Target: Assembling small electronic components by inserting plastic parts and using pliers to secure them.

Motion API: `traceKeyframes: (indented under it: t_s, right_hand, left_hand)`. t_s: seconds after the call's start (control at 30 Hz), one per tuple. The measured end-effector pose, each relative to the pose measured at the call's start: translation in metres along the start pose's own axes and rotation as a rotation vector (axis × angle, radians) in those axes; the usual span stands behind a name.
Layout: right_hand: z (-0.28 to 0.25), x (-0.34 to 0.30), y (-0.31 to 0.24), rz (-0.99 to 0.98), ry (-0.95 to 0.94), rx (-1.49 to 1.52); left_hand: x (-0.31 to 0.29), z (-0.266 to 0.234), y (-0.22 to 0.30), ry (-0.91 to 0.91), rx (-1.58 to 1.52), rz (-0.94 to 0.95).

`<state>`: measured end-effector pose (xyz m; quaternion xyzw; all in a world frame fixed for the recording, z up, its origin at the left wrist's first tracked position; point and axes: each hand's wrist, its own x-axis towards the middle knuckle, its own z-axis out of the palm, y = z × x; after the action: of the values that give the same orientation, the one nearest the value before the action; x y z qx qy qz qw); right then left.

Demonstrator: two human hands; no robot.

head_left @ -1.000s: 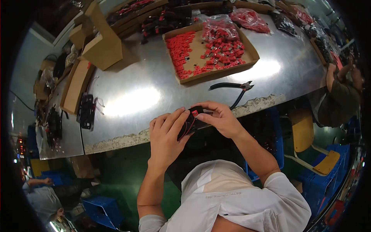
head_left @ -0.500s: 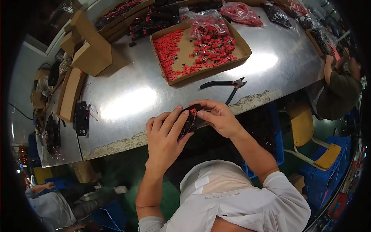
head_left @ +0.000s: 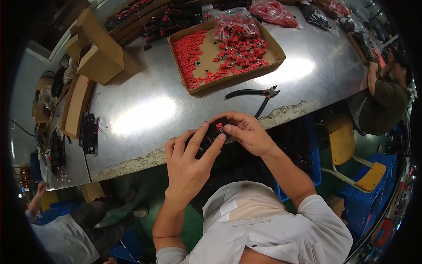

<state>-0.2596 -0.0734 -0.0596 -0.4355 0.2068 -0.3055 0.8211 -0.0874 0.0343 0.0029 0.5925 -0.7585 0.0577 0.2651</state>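
Note:
Just off the table's near edge, both my hands hold a black plastic casing [head_left: 212, 136] with a small red connector [head_left: 220, 126] set at its upper end. My left hand [head_left: 189, 159] grips the casing from the left, its fingers laid over the top. The right hand [head_left: 247, 135] pinches the casing's upper right end, thumb beside the red connector. Much of the casing is hidden by my fingers. Beyond my right hand lie black-handled cutting pliers [head_left: 251, 93], their jaws pointing right.
A shallow cardboard tray [head_left: 228, 82] of loose red connectors stands on the metal table [head_left: 145, 90]. At the left are a cardboard box [head_left: 103, 66], a long carton [head_left: 75, 105] and black wired casings [head_left: 89, 134]. A yellow chair [head_left: 340, 140] stands at right; two people are nearby.
My left fingers have shifted on the casing, the index finger now lower and nearer the red connector. At lower left another person has moved, and the view has shifted slightly.

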Motion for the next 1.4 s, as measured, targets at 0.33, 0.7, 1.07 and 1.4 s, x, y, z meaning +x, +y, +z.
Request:
traceKeyframes:
  t_s: [0.33,0.7,1.07,1.4]
  right_hand:
    - [-0.001,0.003,-0.002,-0.010,0.035,-0.035]
    - [0.003,0.006,0.007,0.023,0.134,-0.089]
    - [0.022,-0.012,0.008,-0.191,0.154,0.182]
    - [0.022,0.015,-0.010,-0.172,0.066,-0.280]
  left_hand:
    - [0.003,0.010,-0.018,-0.032,-0.153,-0.026]
    - [-0.007,0.008,-0.029,-0.112,-0.126,-0.050]
    - [-0.013,0.017,-0.011,-0.065,-0.971,-0.427]
    - [0.001,-0.017,-0.051,-0.079,-0.717,-0.507]
